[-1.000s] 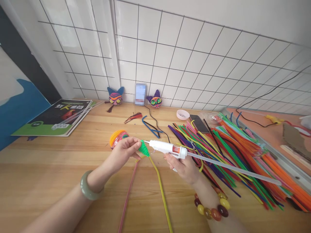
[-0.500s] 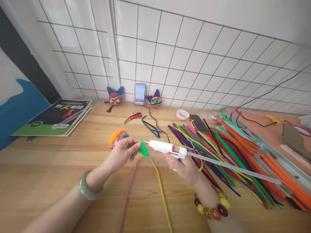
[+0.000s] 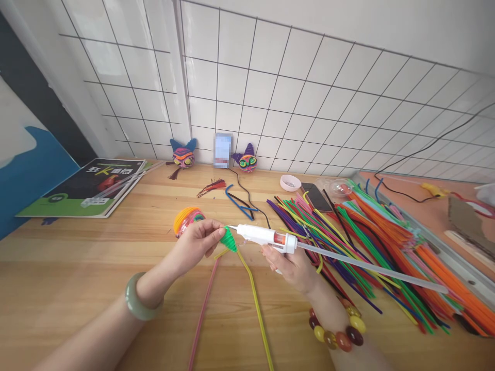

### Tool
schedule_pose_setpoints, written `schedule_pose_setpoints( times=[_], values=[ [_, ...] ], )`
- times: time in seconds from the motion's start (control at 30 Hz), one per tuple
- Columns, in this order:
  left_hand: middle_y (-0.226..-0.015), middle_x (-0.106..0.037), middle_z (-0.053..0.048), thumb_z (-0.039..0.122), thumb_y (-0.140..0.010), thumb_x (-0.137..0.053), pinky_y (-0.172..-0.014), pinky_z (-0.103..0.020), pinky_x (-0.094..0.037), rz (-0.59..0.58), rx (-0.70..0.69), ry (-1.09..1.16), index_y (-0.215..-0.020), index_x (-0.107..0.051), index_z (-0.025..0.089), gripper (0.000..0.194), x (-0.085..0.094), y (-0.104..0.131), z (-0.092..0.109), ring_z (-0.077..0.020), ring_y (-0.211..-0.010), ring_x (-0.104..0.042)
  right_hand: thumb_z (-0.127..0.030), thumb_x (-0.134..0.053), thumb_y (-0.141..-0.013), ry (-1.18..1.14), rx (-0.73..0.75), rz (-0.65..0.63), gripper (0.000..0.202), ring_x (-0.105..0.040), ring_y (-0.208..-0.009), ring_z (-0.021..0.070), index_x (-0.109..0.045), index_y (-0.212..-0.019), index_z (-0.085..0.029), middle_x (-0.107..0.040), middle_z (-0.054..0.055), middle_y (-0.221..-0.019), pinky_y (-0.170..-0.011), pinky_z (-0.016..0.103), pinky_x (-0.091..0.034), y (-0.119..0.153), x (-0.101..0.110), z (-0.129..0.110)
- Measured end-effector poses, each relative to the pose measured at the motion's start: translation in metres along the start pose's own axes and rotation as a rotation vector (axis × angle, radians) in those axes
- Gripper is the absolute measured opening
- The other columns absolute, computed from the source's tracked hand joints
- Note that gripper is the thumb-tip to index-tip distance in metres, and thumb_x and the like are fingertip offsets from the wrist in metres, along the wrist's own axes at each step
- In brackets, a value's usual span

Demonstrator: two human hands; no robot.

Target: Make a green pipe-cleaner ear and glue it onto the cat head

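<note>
Pinched between the fingers of my left hand (image 3: 201, 239) is a green coiled pipe-cleaner piece (image 3: 229, 240), its pointed end hanging down to the right. My right hand (image 3: 292, 265) is wrapped round the handle of a white hot glue gun (image 3: 259, 234). The gun's metal nozzle (image 3: 232, 227) is at the upper edge of the green piece; whether it touches I cannot tell. A long clear glue stick (image 3: 371, 268) sticks out of the gun's back. Partly behind my left hand sits a ball wrapped in orange and pink pipe cleaners (image 3: 187, 219).
A yellow pipe cleaner (image 3: 255, 299) and a pink pipe cleaner (image 3: 203, 314) run toward me. A big pile of coloured pipe cleaners (image 3: 348, 242) lies right. Two finished heads (image 3: 183, 154) flank a phone (image 3: 223, 150) at the wall. A book (image 3: 116, 188) lies left, a pink bowl (image 3: 290, 183) behind.
</note>
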State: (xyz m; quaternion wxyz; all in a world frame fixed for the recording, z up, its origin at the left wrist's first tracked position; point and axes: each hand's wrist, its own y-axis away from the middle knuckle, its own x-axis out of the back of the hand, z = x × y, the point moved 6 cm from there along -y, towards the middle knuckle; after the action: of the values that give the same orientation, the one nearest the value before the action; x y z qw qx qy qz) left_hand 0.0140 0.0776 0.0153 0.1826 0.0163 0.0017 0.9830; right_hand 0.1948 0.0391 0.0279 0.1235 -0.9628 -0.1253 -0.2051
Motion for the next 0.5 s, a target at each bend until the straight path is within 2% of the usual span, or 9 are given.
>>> schedule_pose_setpoints(
  times=[0.5],
  values=[
    [-0.05,-0.043,0.006,0.036,-0.078,-0.053,-0.04,-0.018,-0.025,-0.024,-0.007,-0.008,-0.078,-0.055,0.014,0.022,0.0006,-0.0017,-0.0039,-0.0041,-0.04,-0.032,-0.034,-0.043,-0.086,-0.007,-0.002,-0.017,0.02,-0.042,-0.049,0.0088,-0.052,-0.082,-0.016,-0.043,-0.002,-0.061,-0.044,0.021,-0.037,0.0001,-0.0009,0.0011]
  ],
)
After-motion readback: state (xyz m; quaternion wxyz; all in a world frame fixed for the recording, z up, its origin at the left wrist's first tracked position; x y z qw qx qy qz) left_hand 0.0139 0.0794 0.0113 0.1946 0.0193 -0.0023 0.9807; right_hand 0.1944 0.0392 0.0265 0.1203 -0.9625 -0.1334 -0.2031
